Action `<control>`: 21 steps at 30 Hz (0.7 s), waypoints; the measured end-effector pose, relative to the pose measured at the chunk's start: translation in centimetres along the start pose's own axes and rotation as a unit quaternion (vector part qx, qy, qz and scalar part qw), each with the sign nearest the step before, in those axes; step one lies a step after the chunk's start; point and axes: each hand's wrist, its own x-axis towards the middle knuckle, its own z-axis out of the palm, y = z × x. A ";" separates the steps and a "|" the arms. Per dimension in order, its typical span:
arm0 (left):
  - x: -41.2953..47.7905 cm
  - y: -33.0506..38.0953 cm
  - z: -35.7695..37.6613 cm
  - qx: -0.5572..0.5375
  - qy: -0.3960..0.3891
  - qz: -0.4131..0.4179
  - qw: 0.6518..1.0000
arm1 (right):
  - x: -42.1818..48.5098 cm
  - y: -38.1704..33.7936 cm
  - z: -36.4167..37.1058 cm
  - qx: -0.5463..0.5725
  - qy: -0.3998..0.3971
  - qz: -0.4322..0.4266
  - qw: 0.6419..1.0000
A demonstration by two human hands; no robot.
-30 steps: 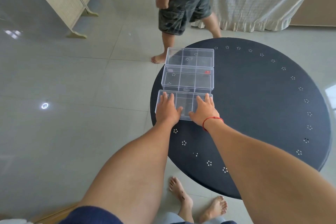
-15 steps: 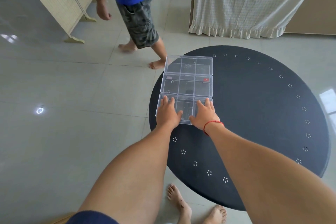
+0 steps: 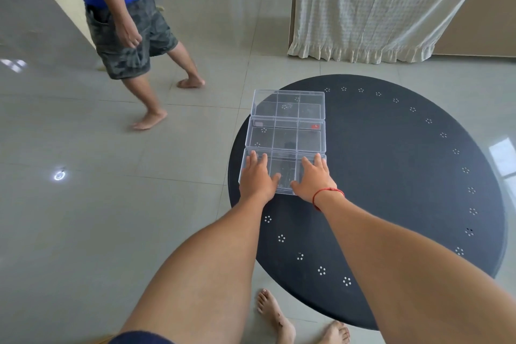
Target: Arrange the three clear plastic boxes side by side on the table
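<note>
Bright, even daylight indoors. Glossy floor tiles (image 3: 83,204) carry glare: a small ring-shaped light spot at left, window reflections at far left and right edge. Shadows soft and faint. Wide-angle lens bends the dark round worktop (image 3: 405,176) and frame edges. Focus mostly sharp.

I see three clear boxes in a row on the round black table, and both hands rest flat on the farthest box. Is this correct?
Not quite. In the head view, the left hand and right hand rest flat on the nearest clear box, not the farthest box. The rest holds: three boxes, with the middle box between them, in a row on the round black table.
</note>
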 end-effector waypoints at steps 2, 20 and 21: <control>0.1 0.1 0.1 0.001 0.002 -0.002 1.000 | 0.1 -0.1 -0.1 -0.002 -0.003 0.000 1.000; -0.3 4.4 -0.4 0.001 0.019 0.016 1.000 | 0.2 2.3 -3.0 0.031 0.025 -0.011 0.999; -0.2 5.6 -0.2 -0.002 0.025 0.025 0.999 | 0.4 3.1 -3.5 0.039 0.028 -0.009 0.999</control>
